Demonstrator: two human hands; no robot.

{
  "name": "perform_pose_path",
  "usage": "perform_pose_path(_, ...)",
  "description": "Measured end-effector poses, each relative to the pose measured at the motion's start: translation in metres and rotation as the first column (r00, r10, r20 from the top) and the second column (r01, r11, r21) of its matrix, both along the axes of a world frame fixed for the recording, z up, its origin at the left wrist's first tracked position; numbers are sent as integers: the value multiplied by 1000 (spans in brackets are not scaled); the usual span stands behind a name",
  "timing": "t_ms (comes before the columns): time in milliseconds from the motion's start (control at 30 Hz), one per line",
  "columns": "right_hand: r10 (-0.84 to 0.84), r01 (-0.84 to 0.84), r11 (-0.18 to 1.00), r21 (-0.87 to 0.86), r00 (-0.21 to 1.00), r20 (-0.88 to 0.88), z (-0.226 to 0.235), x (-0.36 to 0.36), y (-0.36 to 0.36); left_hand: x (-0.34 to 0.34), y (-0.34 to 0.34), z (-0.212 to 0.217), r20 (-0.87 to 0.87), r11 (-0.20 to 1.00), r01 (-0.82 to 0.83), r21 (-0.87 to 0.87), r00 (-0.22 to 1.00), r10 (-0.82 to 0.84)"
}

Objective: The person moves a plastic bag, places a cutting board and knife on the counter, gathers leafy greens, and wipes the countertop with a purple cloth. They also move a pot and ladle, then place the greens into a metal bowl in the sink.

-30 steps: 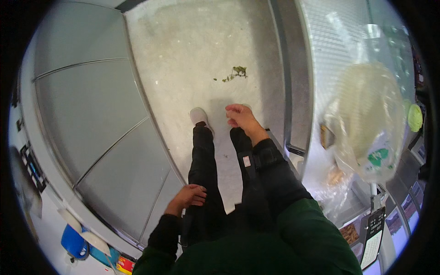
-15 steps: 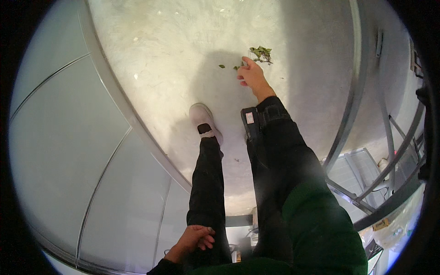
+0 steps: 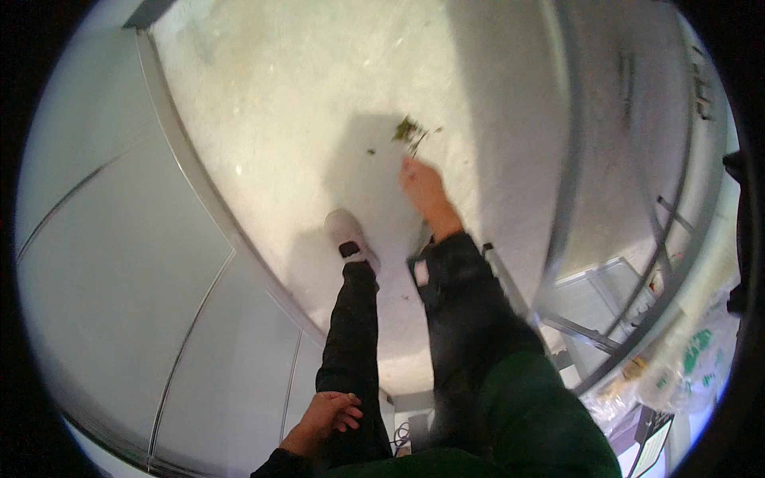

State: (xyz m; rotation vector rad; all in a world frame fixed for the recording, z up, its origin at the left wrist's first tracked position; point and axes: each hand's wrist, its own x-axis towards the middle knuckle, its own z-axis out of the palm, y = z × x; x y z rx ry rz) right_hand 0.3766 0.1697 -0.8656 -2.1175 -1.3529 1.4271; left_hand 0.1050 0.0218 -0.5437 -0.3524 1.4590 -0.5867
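Note:
My right hand [image 3: 424, 190] reaches down toward the pale floor, its fingers pinched at the stem end of a small sprig of green leaves [image 3: 406, 130]. Motion blurs the fingertips, and I cannot tell whether the sprig is fully off the floor. A loose leaf [image 3: 371, 151] lies to the left of the sprig. My left hand [image 3: 328, 416] rests by my left knee, its fingers curled together; whatever they may hold is hidden.
Grey-white panels [image 3: 119, 215] line the left side, with a raised edge along the floor [image 3: 303, 103]. Curved-looking metal frame bars [image 3: 564, 159] stand at the right. Clear plastic bags [image 3: 685, 366] sit at the lower right. My left shoe [image 3: 347, 233] is planted below the leaves.
My right hand has closed at the sprig, which now shows its stems toward my fingers. The view has shifted. My left hand stays by the knee.

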Motion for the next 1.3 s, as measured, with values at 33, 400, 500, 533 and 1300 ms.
perform_pose_path(33, -62, 53, 995, -87, 992, -108, 36, -2, -8, -2, 2, 2, -9, 999, -8, 36, 1000, 8)
perform_pose_path(400, -34, 29, 971, 237, 999, 17, 508, 17, -22, -27, 55, 54, 155, 855, 135, 500, 958, -243)
perform_pose_path(500, -214, 111, 870, 481, 963, 165, 569, 60, -14, -8, 105, 68, 208, 763, 123, 635, 924, -322)
perform_pose_path(533, -226, 68, 845, 530, 944, 240, 584, 79, -6, 6, 132, 76, 212, 731, 116, 672, 916, -340)
perform_pose_path(1300, -607, 593, 783, 189, 794, 25, 525, 253, -61, 425, 263, 116, 205, 566, 18, 824, 922, -328)
